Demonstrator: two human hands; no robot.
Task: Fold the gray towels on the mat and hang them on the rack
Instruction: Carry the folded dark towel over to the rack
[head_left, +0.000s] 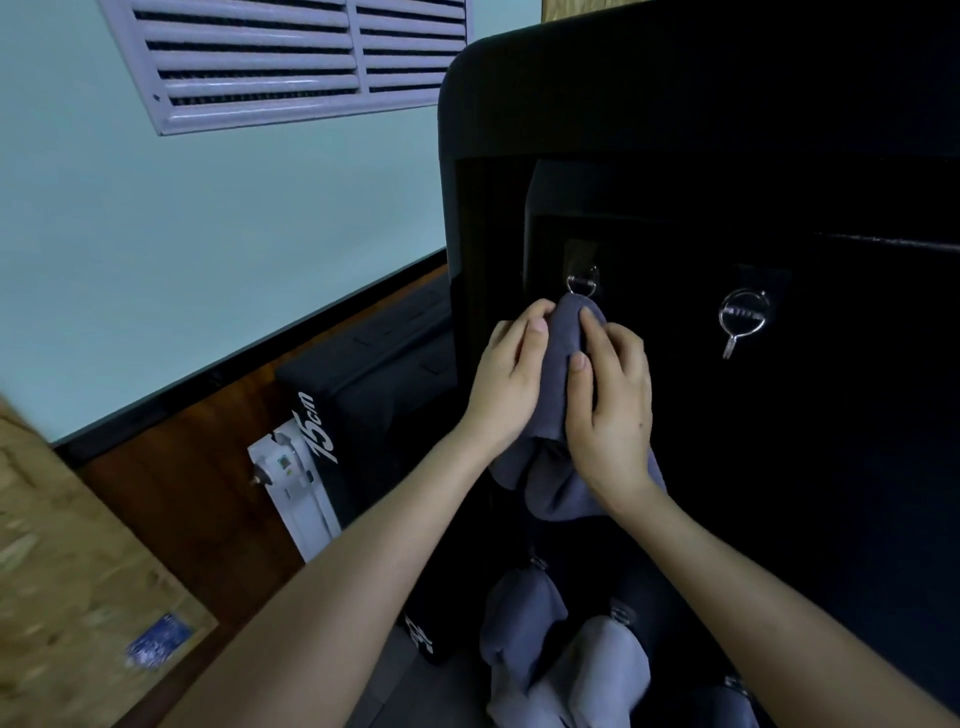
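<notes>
The black rack (727, 130) fills the right of your view, a dark upright panel with a rounded upper corner. Left of the rack runs a pale green wall (208, 234). A white louvred vent (270, 57) sits on that wall, up and left of the rack's top corner. Far down and left of the rack lies a blurred chipboard sheet (62, 545) bearing a small blue label. Against the rack's left edge, on the brown floor, rests a folded black mat (374, 374) printed "15cm". A white device (296, 483) stands just beside the mat, on the side away from the rack. Low on the rack's face, the hung towels (524, 623) droop in gray bunches from small rings.

Midway up the rack's face, near its left edge, you hold the gray towel (558, 415) gathered into a narrow bundle, its tail hanging below your wrists. Your left hand (511, 374) curls its fingers round the bundle's left side. Your right hand (610, 405) grips the other side, with thumb and forefinger lying along the cloth. The towel's tip touches a silver ring (583, 283) fixed to the rack; whether it passes through cannot be told. A second ring (744, 317) hangs further right on the rack's face, well apart from the towel.
</notes>
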